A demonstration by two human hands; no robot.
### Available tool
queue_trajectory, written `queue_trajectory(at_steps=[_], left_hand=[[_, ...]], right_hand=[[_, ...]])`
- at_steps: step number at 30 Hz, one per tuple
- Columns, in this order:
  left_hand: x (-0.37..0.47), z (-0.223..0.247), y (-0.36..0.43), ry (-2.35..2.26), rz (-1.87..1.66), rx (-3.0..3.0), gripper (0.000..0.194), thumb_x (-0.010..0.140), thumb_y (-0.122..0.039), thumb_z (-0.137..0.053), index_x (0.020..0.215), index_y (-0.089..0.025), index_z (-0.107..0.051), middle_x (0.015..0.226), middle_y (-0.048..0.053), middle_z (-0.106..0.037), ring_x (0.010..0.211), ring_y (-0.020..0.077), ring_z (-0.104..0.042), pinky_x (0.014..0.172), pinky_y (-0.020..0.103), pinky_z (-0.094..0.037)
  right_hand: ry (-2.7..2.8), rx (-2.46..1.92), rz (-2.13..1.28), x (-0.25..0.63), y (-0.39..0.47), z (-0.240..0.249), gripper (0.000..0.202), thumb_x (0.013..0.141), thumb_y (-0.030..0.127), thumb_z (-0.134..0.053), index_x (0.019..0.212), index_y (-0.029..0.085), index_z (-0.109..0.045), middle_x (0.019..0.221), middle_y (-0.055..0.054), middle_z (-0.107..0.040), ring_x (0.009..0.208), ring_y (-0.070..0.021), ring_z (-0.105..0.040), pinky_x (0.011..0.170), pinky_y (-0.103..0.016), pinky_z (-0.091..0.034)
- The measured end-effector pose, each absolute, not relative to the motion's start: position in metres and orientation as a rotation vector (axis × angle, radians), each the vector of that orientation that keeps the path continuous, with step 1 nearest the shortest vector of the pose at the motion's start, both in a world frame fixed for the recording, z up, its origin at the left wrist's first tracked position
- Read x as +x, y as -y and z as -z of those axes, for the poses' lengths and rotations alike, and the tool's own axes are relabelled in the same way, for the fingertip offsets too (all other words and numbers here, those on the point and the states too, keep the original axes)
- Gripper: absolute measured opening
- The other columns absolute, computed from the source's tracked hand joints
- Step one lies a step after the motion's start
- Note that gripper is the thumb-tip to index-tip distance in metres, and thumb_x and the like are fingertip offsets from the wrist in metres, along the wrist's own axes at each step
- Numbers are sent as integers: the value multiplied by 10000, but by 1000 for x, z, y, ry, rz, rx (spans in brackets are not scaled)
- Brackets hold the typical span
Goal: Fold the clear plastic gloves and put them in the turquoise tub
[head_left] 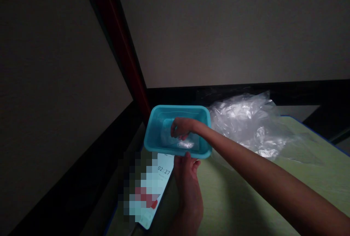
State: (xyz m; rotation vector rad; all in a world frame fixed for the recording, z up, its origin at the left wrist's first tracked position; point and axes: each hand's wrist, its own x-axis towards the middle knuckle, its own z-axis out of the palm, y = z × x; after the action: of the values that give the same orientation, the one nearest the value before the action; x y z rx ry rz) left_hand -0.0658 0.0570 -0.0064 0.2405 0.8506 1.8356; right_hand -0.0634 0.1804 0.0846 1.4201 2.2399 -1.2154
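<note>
A turquoise plastic tub (153,128) is tilted toward me above the table. My left hand (188,172) grips its near rim, with the thumb over the edge and the fingers beneath. From the right, my right hand (182,127) reaches over the side wall into the tub. Its fingers are curled downward, and what they hold, if anything, is hidden. Below that hand, something clear and shiny like thin plastic (186,143) lies on the tub's floor.
A crumpled heap of clear plastic bags (246,126) lies to the right of the tub on the green table (218,199). At the left edge, a lit phone (161,181) shows 02:27. Walls (232,28) rise behind and to the left, with a red post (120,39) at their corner.
</note>
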Motion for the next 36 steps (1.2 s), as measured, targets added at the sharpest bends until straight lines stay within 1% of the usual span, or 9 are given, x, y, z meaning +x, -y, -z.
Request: queue_trajectory(at_steps=[4, 9, 13, 17, 19, 27, 32, 36], left_hand=[[-65, 7, -56, -842, -1828, 236, 233, 723, -242, -693, 923, -225, -574, 740, -19, -640, 671, 122, -616, 752, 276, -431], [-65, 9, -56, -844, -1832, 241, 251, 733, -243, -687, 958, -232, -575, 731, -27, -633, 671, 124, -620, 763, 274, -430], [-64, 11, -56, -842, -1826, 250, 295, 721, -257, -700, 992, -242, -583, 818, -11, -652, 730, 139, -632, 793, 291, -430], [-63, 13, -55, -840, -1817, 276, 317, 718, -270, -704, 1013, -244, -591, 910, 18, -665, 810, 170, -642, 824, 317, -431], [-62, 14, -55, -833, -1817, 283, 310, 723, -262, -700, 1014, -246, -596, 951, 26, -666, 843, 177, -643, 838, 324, -431], [-62, 14, -54, -813, -1831, 282, 288, 731, -240, -695, 1004, -244, -603, 1029, 28, -653, 851, 164, -643, 840, 316, -440], [-62, 12, -55, -831, -1825, 293, 311, 722, -245, -702, 1012, -218, -593, 968, 45, -670, 832, 175, -650, 824, 315, -453], [-61, 6, -55, -850, -1812, 295, 384, 693, -263, -721, 1049, -223, -583, 1093, 62, -642, 933, 204, -636, 827, 319, -457]], right_hand=[[-2201, 1430, 1256, -61, -184, -84, 310, 884, 314, -534, 1148, 153, -529, 1142, -78, -557, 959, -202, -578, 794, -402, -498], [-2175, 1427, 1351, -58, -180, -85, 287, 885, 301, -536, 1126, 146, -539, 1105, -74, -574, 919, -185, -591, 766, -380, -510], [-2220, 1446, 1384, -54, -175, -87, 257, 887, 292, -533, 1094, 141, -552, 1063, -64, -588, 881, -171, -599, 734, -354, -518], [-2249, 1390, 1368, -52, -174, -88, 283, 885, 300, -535, 1122, 146, -541, 1103, -73, -574, 919, -185, -591, 766, -380, -510], [-2253, 1361, 1344, -52, -174, -87, 298, 885, 309, -533, 1138, 150, -534, 1124, -76, -565, 941, -193, -584, 783, -393, -503], [-2227, 1294, 1135, -58, -181, -76, 313, 885, 317, -532, 1153, 155, -525, 1142, -80, -556, 954, -198, -579, 792, -403, -498], [-2291, 1287, 1010, -53, -178, -88, 309, 886, 317, -530, 1148, 153, -528, 1131, -78, -561, 944, -195, -583, 785, -397, -502], [-2435, 1321, 866, -48, -173, -98, 283, 886, 323, -531, 1103, 143, -551, 1084, -66, -583, 905, -183, -595, 764, -383, -509]])
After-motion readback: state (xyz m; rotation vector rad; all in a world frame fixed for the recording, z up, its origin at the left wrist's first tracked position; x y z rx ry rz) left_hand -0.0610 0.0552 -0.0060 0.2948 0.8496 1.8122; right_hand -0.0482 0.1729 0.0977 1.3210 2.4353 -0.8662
